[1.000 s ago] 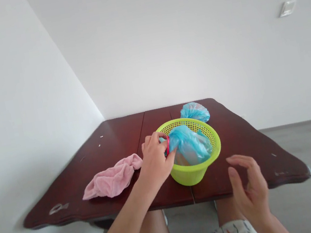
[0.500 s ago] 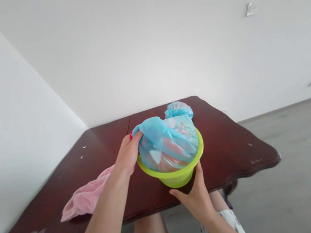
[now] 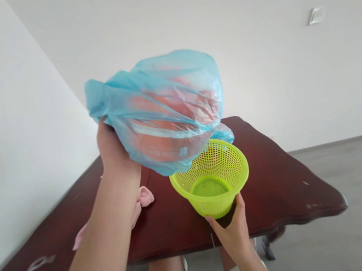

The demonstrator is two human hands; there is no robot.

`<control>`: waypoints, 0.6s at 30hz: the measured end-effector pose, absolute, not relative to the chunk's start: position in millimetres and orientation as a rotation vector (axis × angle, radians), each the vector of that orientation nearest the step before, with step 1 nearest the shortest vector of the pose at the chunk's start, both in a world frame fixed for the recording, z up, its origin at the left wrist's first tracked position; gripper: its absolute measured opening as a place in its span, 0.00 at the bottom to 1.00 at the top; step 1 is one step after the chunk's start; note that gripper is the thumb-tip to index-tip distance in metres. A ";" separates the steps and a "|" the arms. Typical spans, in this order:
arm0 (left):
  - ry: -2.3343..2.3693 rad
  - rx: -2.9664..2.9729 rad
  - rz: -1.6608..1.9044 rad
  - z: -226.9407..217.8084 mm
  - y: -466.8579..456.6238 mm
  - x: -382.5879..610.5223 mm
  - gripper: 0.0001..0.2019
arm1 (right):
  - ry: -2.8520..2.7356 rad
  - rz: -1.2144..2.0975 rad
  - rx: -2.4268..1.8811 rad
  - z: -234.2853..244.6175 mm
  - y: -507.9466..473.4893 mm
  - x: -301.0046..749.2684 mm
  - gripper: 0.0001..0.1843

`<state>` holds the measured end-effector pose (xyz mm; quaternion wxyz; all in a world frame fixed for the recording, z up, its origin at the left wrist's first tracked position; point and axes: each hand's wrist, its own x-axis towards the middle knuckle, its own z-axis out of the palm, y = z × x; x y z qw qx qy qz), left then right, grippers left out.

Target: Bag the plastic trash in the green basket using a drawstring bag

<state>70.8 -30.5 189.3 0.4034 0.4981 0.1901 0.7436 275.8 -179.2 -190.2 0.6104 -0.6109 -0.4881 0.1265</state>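
My left hand [image 3: 110, 149] is closed on the gathered end of a translucent blue plastic bag [image 3: 162, 110] with reddish contents, held up in the air above the table. Below it a lime-green perforated basket [image 3: 213, 177] stands on the dark wooden table [image 3: 274, 189], nothing inside it. My right hand [image 3: 235, 231] grips the basket's base from the near side, thumb and fingers against its wall. A second blue bag [image 3: 224, 133] peeks out behind the basket's far rim, mostly hidden by the lifted bag.
A pink cloth [image 3: 140, 203] lies on the table to the left, partly hidden by my left forearm. White walls stand behind and to the left. Grey floor stretches to the right. My knees show under the table's near edge.
My left hand has lifted the blue bag up out of the green basket. My right hand came in and took hold of the basket's base.
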 end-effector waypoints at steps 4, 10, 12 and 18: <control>0.308 1.149 2.036 211.5 -10.5 60.2 0.30 | -1.262 0.166 -1.481 -201.3 -179.7 272.3 0.76; 0.252 0.967 2.506 191.0 54.5 56.9 0.21 | -1.312 0.075 -1.557 -214.3 -178.6 270.3 0.70; 0.287 1.027 2.444 173.7 80.9 63.8 0.21 | -1.361 0.017 -1.559 -216.7 -179.1 270.5 0.68; 0.508 0.995 1.857 92.6 133.6 104.8 0.16 | -1.471 -0.020 -1.532 -216.6 -182.5 270.4 0.61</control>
